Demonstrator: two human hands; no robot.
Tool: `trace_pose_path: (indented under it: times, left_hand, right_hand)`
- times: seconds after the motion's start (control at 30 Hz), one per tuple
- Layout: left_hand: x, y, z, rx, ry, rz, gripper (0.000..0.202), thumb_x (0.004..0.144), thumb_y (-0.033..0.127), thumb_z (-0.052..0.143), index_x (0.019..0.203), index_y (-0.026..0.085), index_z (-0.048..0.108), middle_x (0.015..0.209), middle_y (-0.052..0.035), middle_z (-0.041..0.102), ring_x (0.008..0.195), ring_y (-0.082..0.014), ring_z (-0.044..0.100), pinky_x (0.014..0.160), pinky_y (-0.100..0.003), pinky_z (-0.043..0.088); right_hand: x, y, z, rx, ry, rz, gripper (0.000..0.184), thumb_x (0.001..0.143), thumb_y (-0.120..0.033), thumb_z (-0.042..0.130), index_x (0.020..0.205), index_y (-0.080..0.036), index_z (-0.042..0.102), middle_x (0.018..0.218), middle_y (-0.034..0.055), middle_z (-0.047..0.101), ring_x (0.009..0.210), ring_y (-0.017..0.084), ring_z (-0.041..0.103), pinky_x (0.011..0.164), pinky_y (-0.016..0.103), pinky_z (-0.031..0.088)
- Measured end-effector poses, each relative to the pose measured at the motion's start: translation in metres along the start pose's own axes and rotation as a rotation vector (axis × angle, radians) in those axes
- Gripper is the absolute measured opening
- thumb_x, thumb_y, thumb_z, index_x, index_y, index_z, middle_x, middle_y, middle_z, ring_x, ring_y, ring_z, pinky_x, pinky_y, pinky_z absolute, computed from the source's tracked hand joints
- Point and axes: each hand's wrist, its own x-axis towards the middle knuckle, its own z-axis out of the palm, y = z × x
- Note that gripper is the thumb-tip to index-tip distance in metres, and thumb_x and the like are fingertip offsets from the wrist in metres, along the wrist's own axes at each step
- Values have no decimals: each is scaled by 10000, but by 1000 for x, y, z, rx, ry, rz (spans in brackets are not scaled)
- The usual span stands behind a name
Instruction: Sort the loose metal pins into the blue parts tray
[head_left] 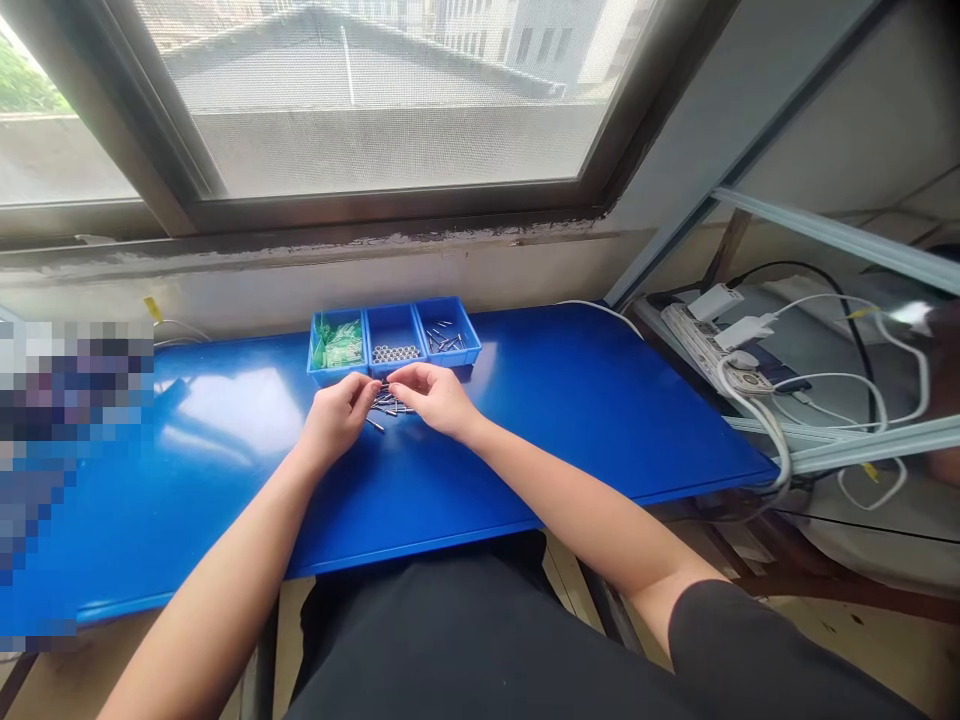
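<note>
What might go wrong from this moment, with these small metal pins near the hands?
The loose metal pins look round and lie on a glossy blue table, so some may roll away; one lies apart, near the left hand. The right hand is just below the blue tray, so a knock might spill its compartments.

No text, label or number can be read anywhere (any marks on the white power strip [705,345] are too small).

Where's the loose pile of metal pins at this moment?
In the head view, the loose metal pins lie on the blue workbench, between the left hand and right hand, just in front of the blue three-compartment tray.
</note>
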Motion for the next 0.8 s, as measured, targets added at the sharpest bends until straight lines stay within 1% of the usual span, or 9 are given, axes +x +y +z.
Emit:
trace_pose_path:
  times: [0.13,0.27,0.4,0.6,0.7,0.8]
  left_hand:
    - [0,2,0,-28,-12,14,302,942,395,498,807,164,638,616,23,581,547,-94,462,539,-203,385]
    - [-1,4,-1,-88,-26,36,287,935,400,511,877,161,660,624,18,590,531,-93,458,519,-205,379]
    - [-2,6,-3,-139,-53,60,276,925,395,531,942,156,669,617,12,588,517,-96,458,513,-214,382]
    - [-2,8,-3,-166,-51,78,257,900,351,564,1026,161,683,547,46,513,464,-81,406,476,-205,356]
    - [-2,10,0,-144,-37,73,244,893,336,589,1061,184,680,538,66,484,459,-73,404,490,-196,371]
    - [-2,9,2,-115,-31,55,251,890,366,609,1073,206,671,527,82,450,461,-73,401,502,-193,376]
  right_hand:
    - [-3,-2,0,-139,-9,-70,212,803,-331,673,929,-163,699,915,52,727,786,149,668,732,285,536]
    - [-6,-8,0,-235,-1,-123,182,840,-320,634,924,-176,707,946,48,726,810,152,666,724,276,529]
    - [-7,-13,0,-266,4,-146,170,851,-322,622,895,-189,720,936,46,725,825,162,659,720,279,520]
    - [-5,-12,-1,-228,91,-190,148,821,-312,653,870,-192,723,952,65,698,902,177,643,713,273,514]
    - [-4,-10,-1,-157,106,-129,173,809,-335,671,875,-179,706,923,63,699,855,165,647,723,278,518]
    - [-3,-9,0,-19,86,-39,222,771,-366,707,859,-164,672,872,48,698,798,148,647,730,280,525]
